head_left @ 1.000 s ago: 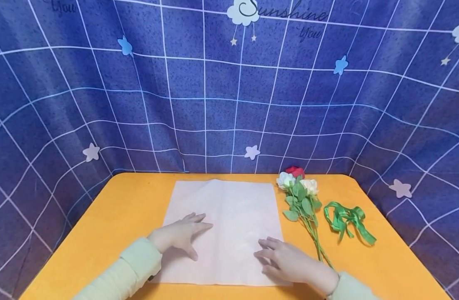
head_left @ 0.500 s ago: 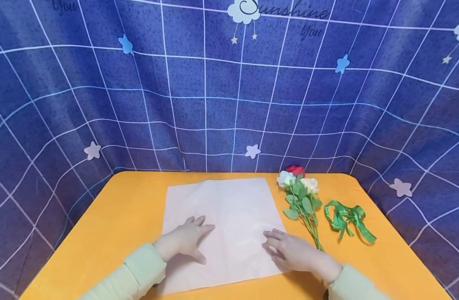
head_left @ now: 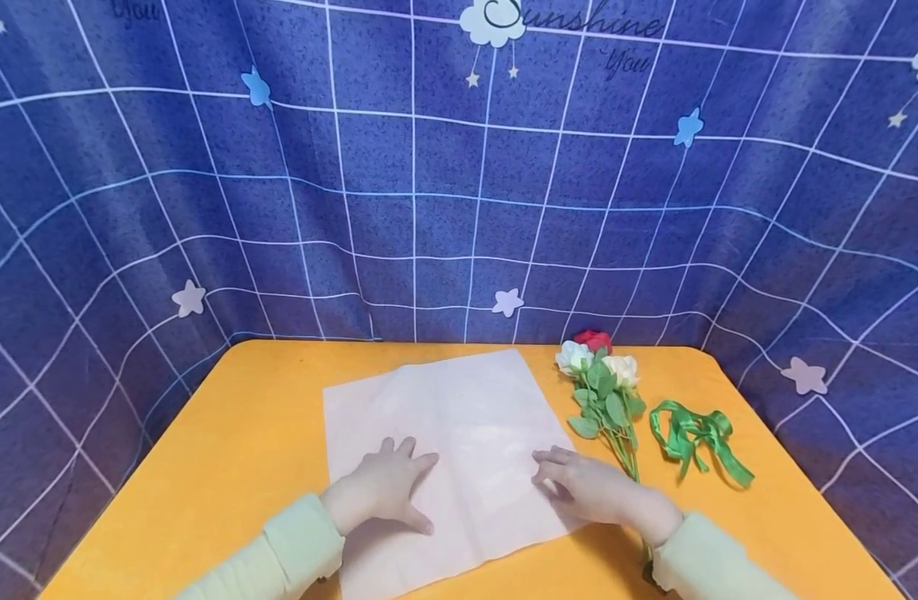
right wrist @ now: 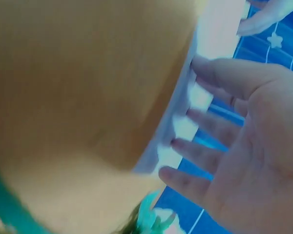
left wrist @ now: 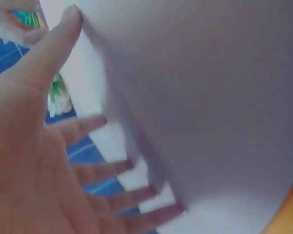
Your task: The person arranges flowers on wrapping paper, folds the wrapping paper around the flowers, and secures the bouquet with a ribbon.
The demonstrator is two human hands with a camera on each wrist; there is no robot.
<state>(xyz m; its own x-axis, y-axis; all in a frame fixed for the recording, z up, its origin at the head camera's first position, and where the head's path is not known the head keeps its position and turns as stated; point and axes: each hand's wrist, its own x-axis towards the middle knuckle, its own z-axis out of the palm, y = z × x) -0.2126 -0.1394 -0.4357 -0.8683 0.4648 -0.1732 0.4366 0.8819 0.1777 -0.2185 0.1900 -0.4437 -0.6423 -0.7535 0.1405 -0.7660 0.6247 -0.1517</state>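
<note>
A pale pink sheet of paper (head_left: 459, 417) lies turned at an angle on the table, a faint crease down its middle. My left hand (head_left: 384, 487) rests on its left part with fingers spread; in the left wrist view the fingertips (left wrist: 129, 165) touch the paper. Over the right edge of the sheet is my right hand (head_left: 590, 483), its fingers loosely bent. The right wrist view shows those fingertips (right wrist: 178, 142) on the sheet's edge strip, thumb apart from the fingers. Neither hand grips anything.
Right of the paper lie artificial roses (head_left: 597, 379), red, white and cream, their green stems partly behind the right hand. A tangled green ribbon (head_left: 695, 437) is farther right. The orange table (head_left: 249, 433) ends at a blue gridded curtain (head_left: 444, 217).
The paper has turned counterclockwise under both hands, its front left corner coming nearer. My left hand has slid slightly right and toward me; my right hand has moved a little away. Flowers and ribbon stay put.
</note>
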